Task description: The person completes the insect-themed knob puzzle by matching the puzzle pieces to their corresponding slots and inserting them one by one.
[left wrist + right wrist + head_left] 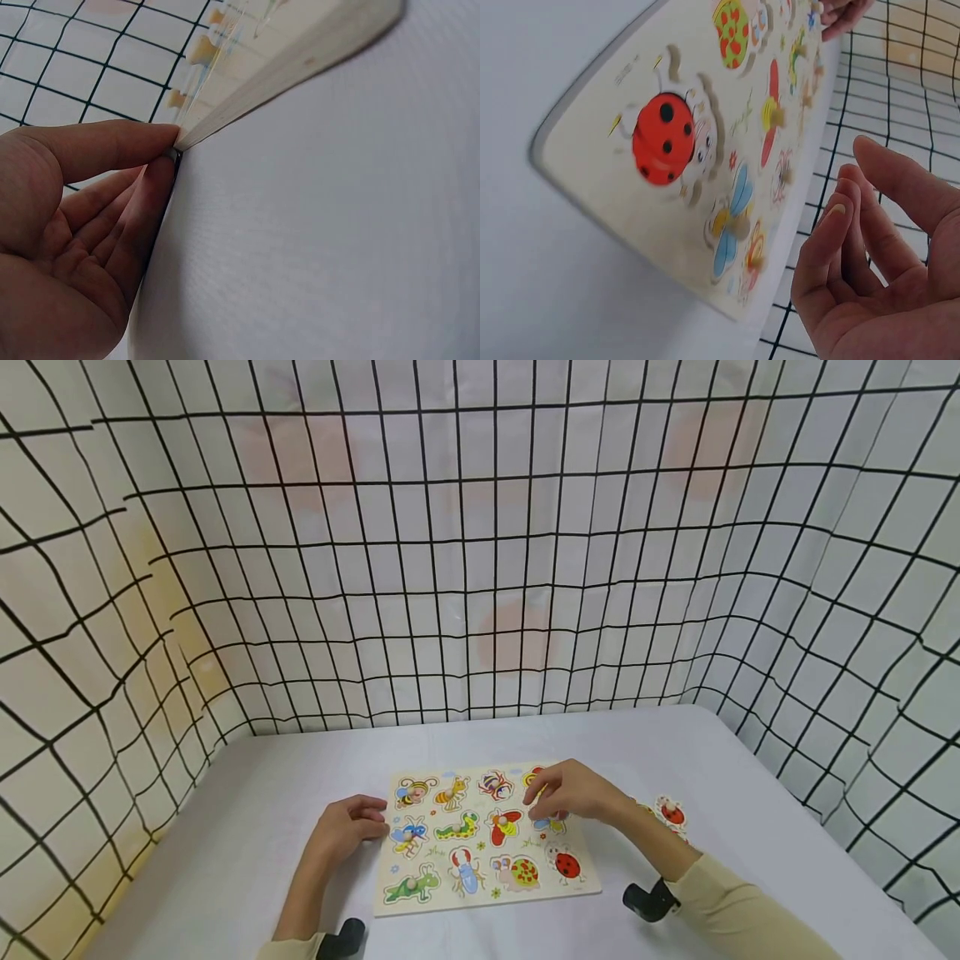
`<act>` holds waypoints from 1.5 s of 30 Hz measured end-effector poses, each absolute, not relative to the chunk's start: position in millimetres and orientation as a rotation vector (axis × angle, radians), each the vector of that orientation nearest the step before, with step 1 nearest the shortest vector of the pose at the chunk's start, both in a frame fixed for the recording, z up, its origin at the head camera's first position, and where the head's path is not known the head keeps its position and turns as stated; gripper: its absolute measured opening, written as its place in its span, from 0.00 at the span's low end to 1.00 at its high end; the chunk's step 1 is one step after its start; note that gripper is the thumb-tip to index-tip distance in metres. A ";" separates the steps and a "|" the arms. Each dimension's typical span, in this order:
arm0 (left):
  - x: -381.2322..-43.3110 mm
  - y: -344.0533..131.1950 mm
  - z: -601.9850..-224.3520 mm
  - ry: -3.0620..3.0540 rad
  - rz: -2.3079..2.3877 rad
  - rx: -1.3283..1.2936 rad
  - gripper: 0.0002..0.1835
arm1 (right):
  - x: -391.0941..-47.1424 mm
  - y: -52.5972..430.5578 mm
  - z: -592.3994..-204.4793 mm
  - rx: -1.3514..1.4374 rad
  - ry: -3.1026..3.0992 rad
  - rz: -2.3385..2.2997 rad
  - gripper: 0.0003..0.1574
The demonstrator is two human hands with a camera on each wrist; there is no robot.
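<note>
A wooden peg puzzle board [442, 905] with insect pictures lies on the table. My left hand [345, 828] rests at its left edge, with thumb and fingertips [169, 136] touching the side. My right hand [573, 788] hovers over the upper right part of the board, thumb and fingers loosely bent and apart, holding nothing. Below its fingers is a dragonfly piece [727, 236] with a wooden knob. Several other pieces, such as the caterpillar [457, 827], sit in their slots. The ladybug [566, 863], snail [517, 872] and stag beetle [467, 872] places show no knobs.
Right of the board, a loose ladybug piece [672, 812] lies on the white table [300, 752] among other loose pieces, partly hidden by my right forearm. A black grid net [480, 635] over white cloth surrounds the table at the back and sides.
</note>
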State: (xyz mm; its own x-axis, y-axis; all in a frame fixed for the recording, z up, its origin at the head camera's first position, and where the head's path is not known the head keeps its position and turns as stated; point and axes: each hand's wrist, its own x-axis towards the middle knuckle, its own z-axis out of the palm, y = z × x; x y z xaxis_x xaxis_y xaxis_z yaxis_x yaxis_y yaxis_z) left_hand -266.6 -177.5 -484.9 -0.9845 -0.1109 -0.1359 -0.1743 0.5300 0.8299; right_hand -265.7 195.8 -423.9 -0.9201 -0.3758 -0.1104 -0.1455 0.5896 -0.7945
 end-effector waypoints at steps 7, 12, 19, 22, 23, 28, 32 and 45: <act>-266.8 -177.2 -484.3 2.693 1.469 -0.248 0.19 | -263.4 222.5 -421.0 -0.311 2.572 -1.241 0.14; -266.0 -176.8 -481.9 2.696 1.463 -0.240 0.19 | -259.6 243.3 -419.9 -0.260 2.586 -1.234 0.15; -266.1 -176.9 -481.5 2.694 1.462 -0.255 0.19 | -254.9 271.8 -422.3 -0.219 2.637 -1.165 0.16; -265.6 -176.3 -481.4 2.689 1.472 -0.252 0.19 | -254.3 285.0 -422.9 -0.210 2.638 -1.166 0.17; -265.4 -175.9 -481.2 2.686 1.477 -0.249 0.19 | -254.0 289.6 -423.2 -0.210 2.639 -1.163 0.17; -265.1 -173.6 -481.0 2.680 1.493 -0.256 0.19 | -249.5 311.8 -424.7 -0.173 2.634 -1.161 0.17; -265.8 -173.3 -482.0 2.681 1.490 -0.272 0.19 | -244.8 327.1 -427.0 -0.147 2.605 -1.166 0.17; -269.8 -176.7 -486.3 2.678 1.476 -0.281 0.20 | -235.8 366.5 -436.8 -0.153 2.520 -1.167 0.17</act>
